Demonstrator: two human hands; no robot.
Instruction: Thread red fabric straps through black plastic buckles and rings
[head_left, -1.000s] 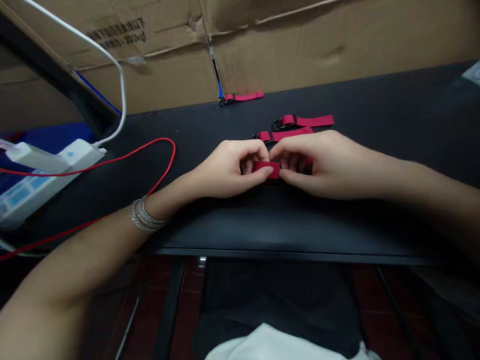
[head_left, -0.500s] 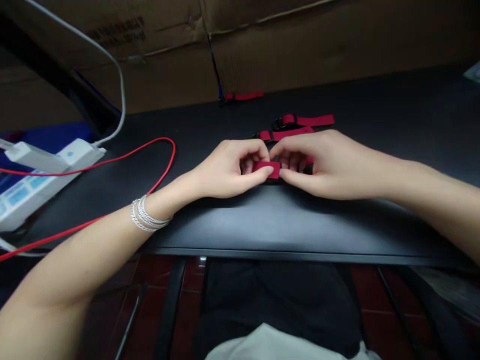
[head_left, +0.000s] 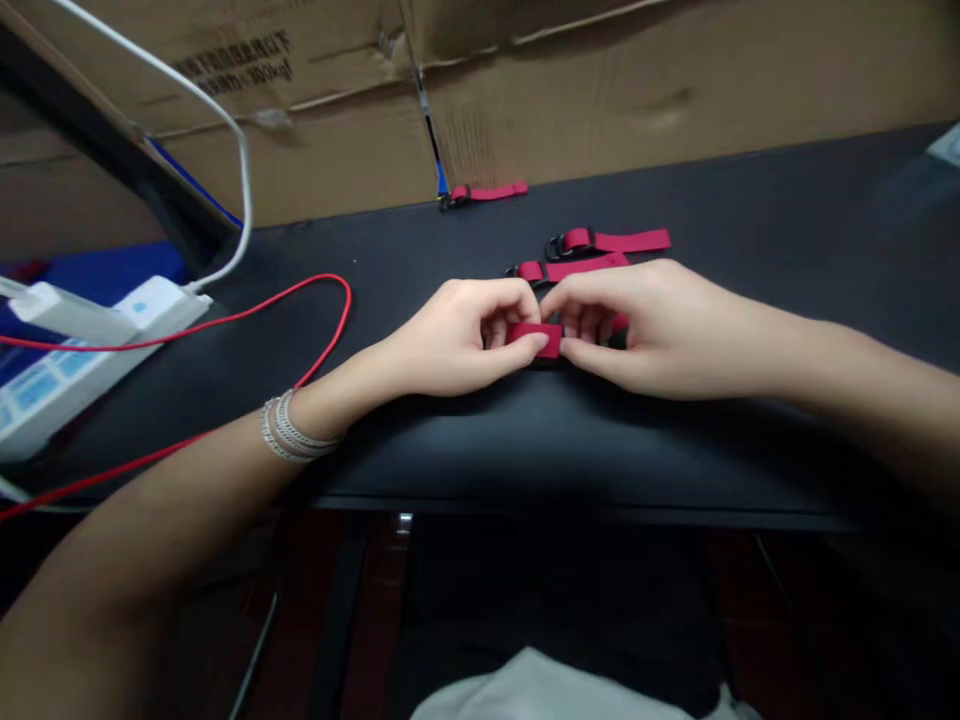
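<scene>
Cardboard [head_left: 600, 90] walls off the back of a black surface [head_left: 750, 200]. A power strip [head_left: 82, 350] and a looping red cable [head_left: 330, 340] lie at its left. Near the front edge, at centre, the person's left hand [head_left: 457, 340] and right hand [head_left: 645, 325] meet. Both are closed narrowly on a short folded red strap [head_left: 541, 335], pinched between thumbs and forefingers just above the surface.

Three spare straps lie behind the hands. Two [head_left: 615, 241] sit close behind the knuckles, and one [head_left: 487, 191] is far back against the cardboard.

The likely risks:
- A wide sweep of the left forearm could snag the cable, which passes close by the wrist.
- The right hand, nearly touching the nearest spare, could drag it along.
- The fold is small and the webbing looks springy, so a slackened pinch could let it flick open or slip.
- The right fingers hide the strap's far end, so a fault there would go unseen.
</scene>
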